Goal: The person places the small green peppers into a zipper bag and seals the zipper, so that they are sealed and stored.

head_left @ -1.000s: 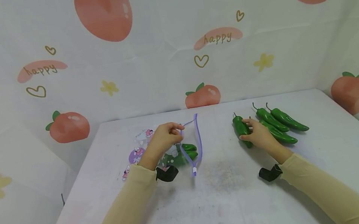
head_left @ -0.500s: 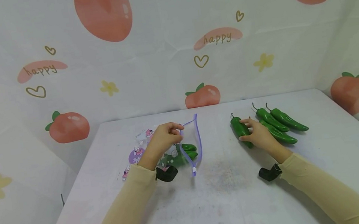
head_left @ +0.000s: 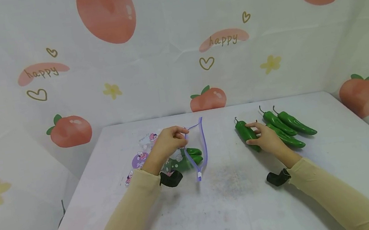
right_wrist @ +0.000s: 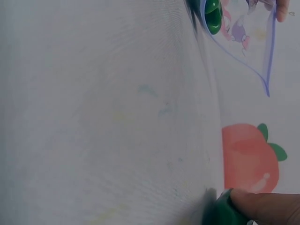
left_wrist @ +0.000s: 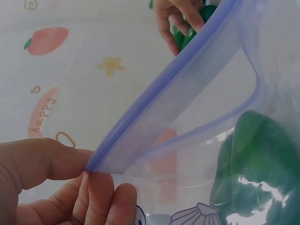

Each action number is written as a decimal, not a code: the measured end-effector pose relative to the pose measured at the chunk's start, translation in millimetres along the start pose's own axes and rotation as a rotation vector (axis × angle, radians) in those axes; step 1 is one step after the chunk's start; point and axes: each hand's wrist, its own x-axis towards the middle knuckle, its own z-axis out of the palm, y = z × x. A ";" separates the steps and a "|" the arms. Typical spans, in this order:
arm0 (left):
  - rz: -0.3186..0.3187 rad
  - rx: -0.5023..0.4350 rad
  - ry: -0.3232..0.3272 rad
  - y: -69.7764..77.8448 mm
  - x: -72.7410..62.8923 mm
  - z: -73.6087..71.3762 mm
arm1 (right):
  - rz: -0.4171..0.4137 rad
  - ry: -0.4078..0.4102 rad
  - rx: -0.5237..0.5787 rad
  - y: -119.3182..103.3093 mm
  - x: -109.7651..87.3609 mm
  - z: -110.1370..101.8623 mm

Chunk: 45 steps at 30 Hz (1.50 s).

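My left hand [head_left: 168, 144] pinches the purple rim of a clear printed zip bag [head_left: 203, 139], whose mouth gapes toward the right. In the left wrist view, thumb and index finger meet on a corner of that rim. Inside the bag lie green peppers [head_left: 195, 159], partly seen through the printed film. On the right, my right hand [head_left: 267, 139] holds a glossy green chili pepper [head_left: 244, 132] between thumb and fingers, its stem end tilted left. Only the thumb [right_wrist: 269, 206] and part of this pepper show in the right wrist view.
Just right of my right hand lie several more green peppers [head_left: 290, 124], close together. The white table [head_left: 218, 215] ends at a back wall cloth [head_left: 151, 76] printed with peaches. A zip slider [head_left: 199, 175] sits at the bag's near corner.
The stem end of the pepper in my right hand has swung a little to the left. My right hand has hardly moved; my left hand and the bag stay in place.
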 end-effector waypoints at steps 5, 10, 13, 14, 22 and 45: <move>-0.009 0.005 0.000 -0.7 1.1 0.4 | 0.001 0.004 0.004 0.9 -1.4 -1.1; -0.004 0.008 0.003 -1.1 1.3 0.6 | 0.000 0.008 0.010 1.7 -1.4 -2.0; -0.004 0.007 0.006 -1.4 0.8 0.6 | 0.004 0.010 0.008 1.9 -1.3 -2.3; -0.006 0.006 0.006 -1.6 0.6 0.5 | 0.004 0.011 0.006 2.0 -1.2 -2.3; -0.002 0.002 0.003 -1.1 -0.5 0.5 | -0.007 0.022 0.008 3.0 -1.1 -3.5; -0.003 0.010 0.012 -1.1 0.9 0.2 | -0.027 0.040 0.015 -5.2 -7.7 -7.9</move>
